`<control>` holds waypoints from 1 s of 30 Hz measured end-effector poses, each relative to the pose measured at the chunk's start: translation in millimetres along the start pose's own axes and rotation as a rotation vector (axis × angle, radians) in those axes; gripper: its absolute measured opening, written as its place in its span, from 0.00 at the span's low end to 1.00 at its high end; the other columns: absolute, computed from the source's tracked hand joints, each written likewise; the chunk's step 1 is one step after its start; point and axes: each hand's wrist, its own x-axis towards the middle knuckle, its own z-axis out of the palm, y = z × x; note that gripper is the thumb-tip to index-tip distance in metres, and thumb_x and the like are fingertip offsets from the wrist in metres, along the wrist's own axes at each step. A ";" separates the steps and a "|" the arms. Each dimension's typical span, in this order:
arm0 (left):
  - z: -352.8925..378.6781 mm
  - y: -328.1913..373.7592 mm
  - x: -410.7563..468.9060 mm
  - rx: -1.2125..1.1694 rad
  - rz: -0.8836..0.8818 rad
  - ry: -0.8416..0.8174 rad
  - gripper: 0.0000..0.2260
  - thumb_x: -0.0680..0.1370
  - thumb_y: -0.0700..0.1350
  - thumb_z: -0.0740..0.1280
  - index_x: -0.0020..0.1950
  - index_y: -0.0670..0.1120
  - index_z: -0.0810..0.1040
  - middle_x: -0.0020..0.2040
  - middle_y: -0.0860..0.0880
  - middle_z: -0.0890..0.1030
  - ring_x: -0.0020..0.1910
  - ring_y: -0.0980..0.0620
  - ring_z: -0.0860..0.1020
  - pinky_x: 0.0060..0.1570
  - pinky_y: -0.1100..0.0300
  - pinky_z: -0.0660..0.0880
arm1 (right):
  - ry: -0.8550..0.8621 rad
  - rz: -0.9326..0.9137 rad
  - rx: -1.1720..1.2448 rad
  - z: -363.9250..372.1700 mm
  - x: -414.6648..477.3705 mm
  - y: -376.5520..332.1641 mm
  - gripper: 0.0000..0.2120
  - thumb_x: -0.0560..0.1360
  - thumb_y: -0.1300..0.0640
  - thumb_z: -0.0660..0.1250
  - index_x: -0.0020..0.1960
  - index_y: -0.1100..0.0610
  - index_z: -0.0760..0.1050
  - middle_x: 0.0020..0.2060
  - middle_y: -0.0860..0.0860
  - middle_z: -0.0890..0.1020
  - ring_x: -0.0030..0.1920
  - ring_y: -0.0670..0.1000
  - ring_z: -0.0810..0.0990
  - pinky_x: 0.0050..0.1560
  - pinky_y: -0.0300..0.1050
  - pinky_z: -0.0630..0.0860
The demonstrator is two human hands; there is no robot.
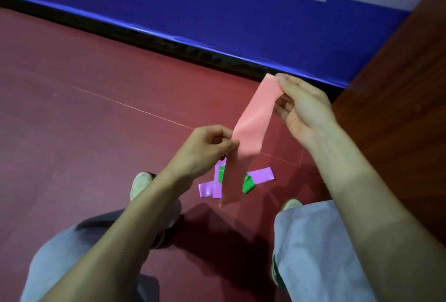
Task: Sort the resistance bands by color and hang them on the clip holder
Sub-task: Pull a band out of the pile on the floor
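So we've got the flat salmon-pink rubber resistance band up off the ground, slanting between both hands. Our right hand pinches its top end, thumb on the front and curled fingers behind. Our left hand nips the band's left edge about halfway down between thumb and fingertips. The bottom end just hangs loose, and from up here it covers part of the little pile below. That pile is on the dark red smooth floor between our feet: shiny purple flat bands crossed over each other, and a bright green band tucked in with them, part of it hidden behind the pink one. Grey-blue trouser legs and a pale shoe frame the bottom. A blue banner wall runs along the top, with a brown wooden panel on the right.
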 end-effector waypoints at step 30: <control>-36.1 6.0 3.5 -0.285 -0.029 0.458 0.14 0.73 0.37 0.73 0.56 0.43 0.75 0.29 0.53 0.78 0.28 0.58 0.75 0.40 0.61 0.74 | -0.391 -0.373 -0.795 28.9 -13.1 40.7 0.12 0.66 0.63 0.77 0.43 0.48 0.82 0.37 0.48 0.84 0.37 0.42 0.79 0.42 0.34 0.76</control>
